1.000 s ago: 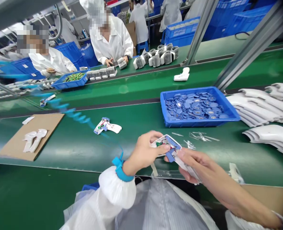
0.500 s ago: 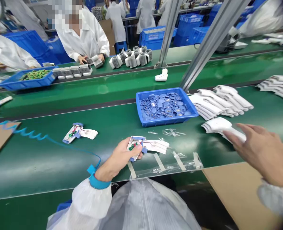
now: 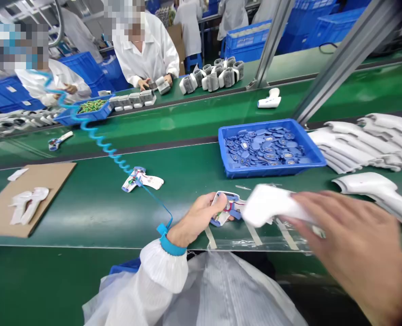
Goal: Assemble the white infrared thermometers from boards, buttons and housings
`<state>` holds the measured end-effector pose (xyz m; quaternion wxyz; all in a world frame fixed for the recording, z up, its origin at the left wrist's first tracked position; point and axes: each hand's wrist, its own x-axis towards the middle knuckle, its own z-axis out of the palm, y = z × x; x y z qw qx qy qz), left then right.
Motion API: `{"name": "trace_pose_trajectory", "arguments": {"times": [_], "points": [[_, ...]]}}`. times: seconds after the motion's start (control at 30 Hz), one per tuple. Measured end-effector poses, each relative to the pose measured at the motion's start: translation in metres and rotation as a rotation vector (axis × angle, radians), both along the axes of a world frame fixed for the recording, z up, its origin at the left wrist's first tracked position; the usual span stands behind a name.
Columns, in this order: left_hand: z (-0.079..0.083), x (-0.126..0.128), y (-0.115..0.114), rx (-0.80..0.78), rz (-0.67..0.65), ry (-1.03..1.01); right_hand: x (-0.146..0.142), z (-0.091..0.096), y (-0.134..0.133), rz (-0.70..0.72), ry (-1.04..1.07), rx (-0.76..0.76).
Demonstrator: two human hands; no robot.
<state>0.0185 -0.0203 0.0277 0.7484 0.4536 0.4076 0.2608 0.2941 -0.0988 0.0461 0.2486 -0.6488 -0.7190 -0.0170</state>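
My left hand grips a white gun-shaped half housing with blue parts, red wires and a green board inside; its handle end is partly covered. A blue strap with a coiled cord is around that wrist. In my right hand is a white housing shell, blurred by motion, its outer face up, close beside the half in my left hand. Another white shell lies on the green bench right of it. A second wired half housing rests on the bench to the left.
A blue tray of small blue oval parts stands behind my hands. Stacked white shells lie to its right. A cardboard sheet with white pieces is at left. The coiled blue cord hangs across the bench. Co-workers sit opposite.
My right hand has picked up a white shell from the right side and brought it left to the half housing in my left hand. The camera view has turned left.
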Motion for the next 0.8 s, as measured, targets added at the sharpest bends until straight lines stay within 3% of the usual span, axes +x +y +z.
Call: {"name": "trace_pose_trajectory", "arguments": {"times": [0.1, 0.2, 0.27, 0.37, 0.47, 0.57, 0.67, 0.8], "points": [[-0.002, -0.001, -0.003, 0.053, -0.003, 0.003, -0.05, -0.003, 0.009, 0.186, -0.195, 0.09], [-0.004, -0.001, -0.007, 0.127, 0.055, 0.06, -0.075, -0.012, 0.019, 0.264, -0.174, 0.075], [-0.003, -0.003, -0.009, 0.213, 0.052, 0.095, -0.076, -0.019, 0.025, 0.26, -0.06, -0.069], [0.002, -0.007, -0.013, 0.337, -0.009, 0.217, -0.068, -0.018, 0.03, 0.195, 0.161, -0.404], [0.008, -0.011, -0.019, 0.42, -0.036, 0.365, -0.062, -0.003, 0.031, 0.176, 0.365, -0.719], [0.005, -0.014, -0.026, 0.595, -0.032, 0.358, -0.063, 0.014, 0.027, 0.257, 0.58, -0.997], [-0.006, -0.018, -0.034, 0.843, 0.027, 0.437, -0.067, 0.02, 0.021, 0.2, 0.754, -1.042], [-0.019, -0.022, -0.042, 1.069, 0.014, 0.518, -0.072, 0.015, 0.013, 0.238, 0.769, -1.026]]}}
